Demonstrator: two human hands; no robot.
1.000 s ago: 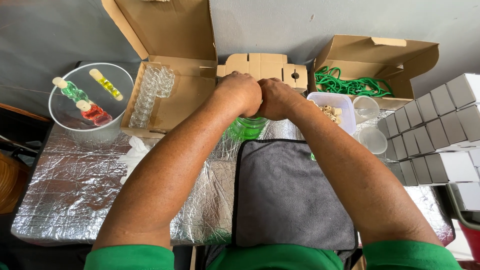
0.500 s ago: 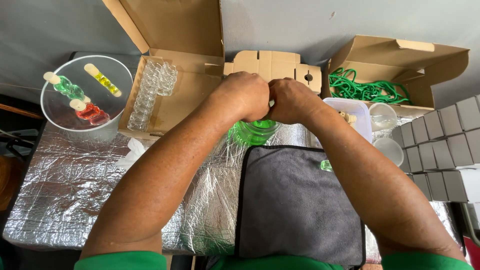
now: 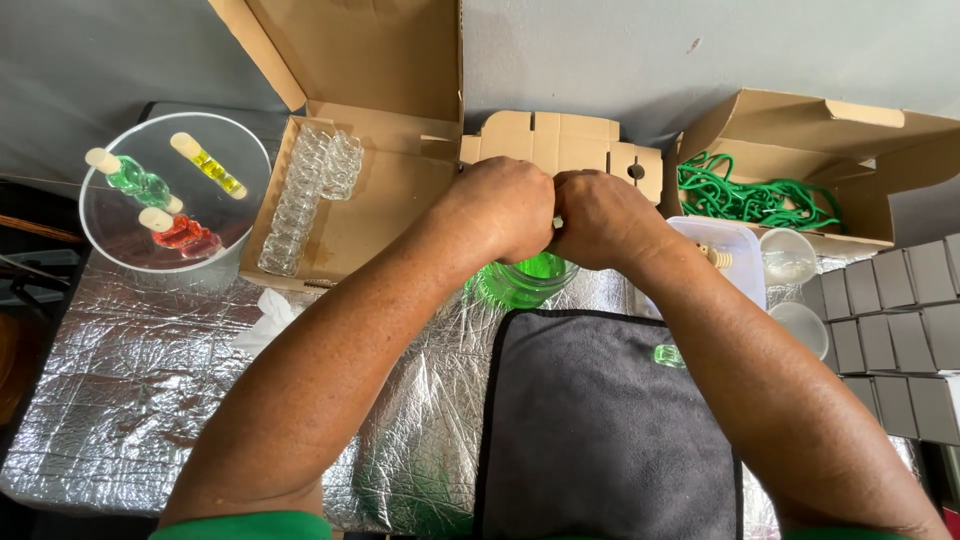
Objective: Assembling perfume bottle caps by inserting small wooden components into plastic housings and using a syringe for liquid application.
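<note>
Now left hand [image 3: 510, 205], right hand [image 3: 600, 215] pressed together above green bowl [image 3: 520, 282]

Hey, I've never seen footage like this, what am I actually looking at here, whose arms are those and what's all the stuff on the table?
This is one view from a camera worn on a person's head, looking down at their own bare arms. The left hand and right hand are pressed together above a green glass container; something small and pale shows between them, but what it is cannot be told. They work over a table covered in silver foil, with a grey cloth in front. To the left a clear bowl holds small green, yellow and red bottles. An open cardboard box holds clear empty bottles, and another box holds green cord.
</note>
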